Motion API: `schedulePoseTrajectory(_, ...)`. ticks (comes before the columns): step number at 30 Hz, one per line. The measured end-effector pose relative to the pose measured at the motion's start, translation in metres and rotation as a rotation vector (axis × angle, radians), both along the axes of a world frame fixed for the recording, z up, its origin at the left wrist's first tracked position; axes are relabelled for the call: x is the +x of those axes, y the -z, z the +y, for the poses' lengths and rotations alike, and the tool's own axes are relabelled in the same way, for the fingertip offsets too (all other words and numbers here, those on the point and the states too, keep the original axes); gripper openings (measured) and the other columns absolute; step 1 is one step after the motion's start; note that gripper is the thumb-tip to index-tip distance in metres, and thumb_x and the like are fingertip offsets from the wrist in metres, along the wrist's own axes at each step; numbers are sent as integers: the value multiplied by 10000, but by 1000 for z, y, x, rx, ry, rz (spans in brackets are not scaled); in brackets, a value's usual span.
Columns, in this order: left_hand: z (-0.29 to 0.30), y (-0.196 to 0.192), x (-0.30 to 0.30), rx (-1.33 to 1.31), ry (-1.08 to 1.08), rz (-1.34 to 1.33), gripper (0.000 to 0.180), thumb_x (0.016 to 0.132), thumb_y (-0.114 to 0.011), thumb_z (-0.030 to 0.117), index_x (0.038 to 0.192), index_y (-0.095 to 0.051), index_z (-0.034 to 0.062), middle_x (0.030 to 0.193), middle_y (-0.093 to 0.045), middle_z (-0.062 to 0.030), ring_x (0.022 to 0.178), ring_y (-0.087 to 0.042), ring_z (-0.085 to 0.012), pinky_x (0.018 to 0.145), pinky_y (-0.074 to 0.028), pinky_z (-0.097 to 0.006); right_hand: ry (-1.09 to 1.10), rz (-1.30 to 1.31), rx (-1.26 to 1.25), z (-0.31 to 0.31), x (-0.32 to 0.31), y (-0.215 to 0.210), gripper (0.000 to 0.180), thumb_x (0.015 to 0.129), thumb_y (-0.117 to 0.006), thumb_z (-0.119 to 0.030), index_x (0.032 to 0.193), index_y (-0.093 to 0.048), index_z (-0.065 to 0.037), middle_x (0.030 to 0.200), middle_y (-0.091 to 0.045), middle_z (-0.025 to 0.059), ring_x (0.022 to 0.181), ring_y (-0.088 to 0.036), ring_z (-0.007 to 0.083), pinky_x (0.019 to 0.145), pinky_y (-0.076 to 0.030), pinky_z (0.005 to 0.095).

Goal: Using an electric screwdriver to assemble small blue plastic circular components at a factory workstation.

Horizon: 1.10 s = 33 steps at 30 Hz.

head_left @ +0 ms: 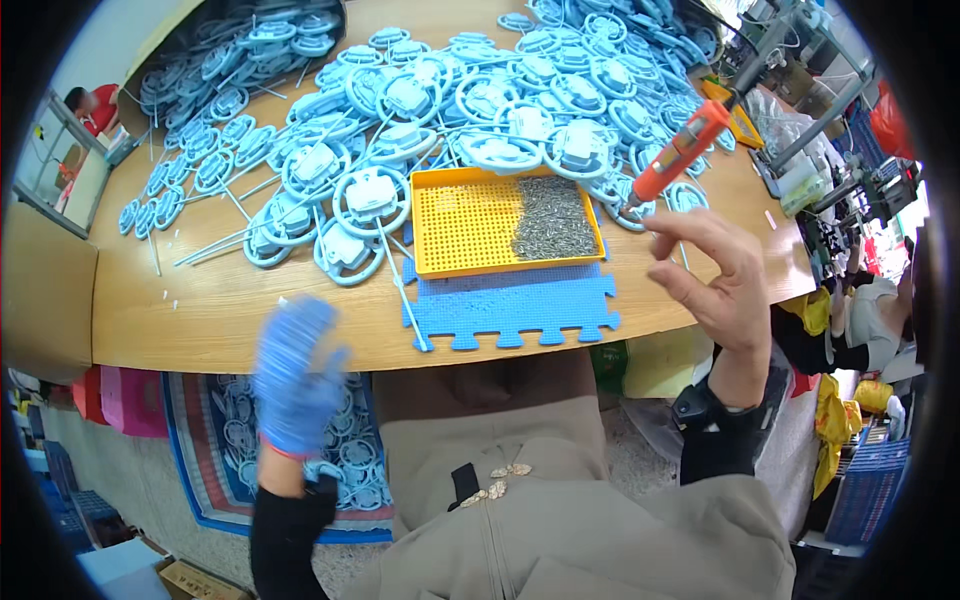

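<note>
My left hand (297, 375), in a blue glove, is at the table's front edge, above a bin of parts. It is smeared by motion, and I cannot make out anything in it. My bare right hand (715, 280) is raised at the right with thumb and fingers apart. Just above its fingertips hangs an orange electric screwdriver (682, 152), tilted, its tip by the index finger. Between my hands a yellow perforated tray (465, 220) holds a heap of small metal screws (553, 218) at its right end. Beneath the tray lies a blue foam mat (510, 308).
Light-blue ring-shaped plastic parts (372, 195) with thin stems are heaped across the wooden table (200, 320). One stem reaches onto the mat. A blue-rimmed bin (200, 475) below the front edge holds more rings. A metal stand (830, 115) rises at the right. Other people sit farther off.
</note>
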<state>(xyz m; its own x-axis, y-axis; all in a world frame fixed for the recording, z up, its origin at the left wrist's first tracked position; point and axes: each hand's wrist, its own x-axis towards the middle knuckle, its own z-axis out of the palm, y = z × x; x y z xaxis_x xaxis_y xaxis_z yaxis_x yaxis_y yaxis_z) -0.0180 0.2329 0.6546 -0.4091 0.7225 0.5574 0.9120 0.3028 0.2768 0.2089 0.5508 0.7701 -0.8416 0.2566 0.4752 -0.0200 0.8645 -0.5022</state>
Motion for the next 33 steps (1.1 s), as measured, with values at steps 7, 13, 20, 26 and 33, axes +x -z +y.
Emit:
schedulePoseTrajectory(7, -74, 142, 94, -527, -34, -861, 385, 882, -616, 354, 1149, -643, 79, 1053, -666, -170, 944, -632, -375, 807, -518, -379, 443, -22, -356, 44, 90, 77, 243, 807, -698, -68, 1025, -653, 30, 808, -647, 49, 751, -613, 124, 698, -493, 278)
schedulePoseTrajectory(13, -141, 219, 119, -760, -658, -1987, 643, 930, -437, 567, 1332, -505, 69, 1307, -574, -110, 1210, -524, -223, 985, -427, -377, 343, -957, -418, 41, 143, 216, 302, 809, -681, -295, 801, -687, 7, 709, -655, 129, 679, -630, 168, 659, -512, 345)
schedulePoseTrajectory(20, -186, 336, 133, -653, -650, -1791, 591, 940, -430, 505, 1330, -505, 68, 1314, -563, -121, 1212, -519, -242, 984, -428, -386, -293, -774, -641, -83, 23, 351, 399, 937, -563, -349, 1201, -620, -54, 1175, -641, 174, 1081, -610, 293, 950, -470, 359)
schedulePoseTrajectory(26, -177, 417, 171, -731, -624, -1664, 548, 949, -424, 453, 1329, -506, 67, 1320, -554, -130, 1215, -514, -258, 984, -429, -394, -370, -903, -626, -25, -83, 443, 390, 934, -562, -338, 1194, -619, -53, 1170, -640, 176, 1077, -611, 294, 939, -472, 365)
schedulePoseTrajectory(33, -159, 381, 231, -875, -453, -1519, 500, 959, -418, 392, 1327, -506, 65, 1328, -543, -141, 1217, -508, -277, 983, -430, -403, -377, -1061, -612, -10, -98, 445, 377, 931, -560, -323, 1184, -619, -50, 1162, -640, 178, 1071, -612, 296, 923, -474, 373)
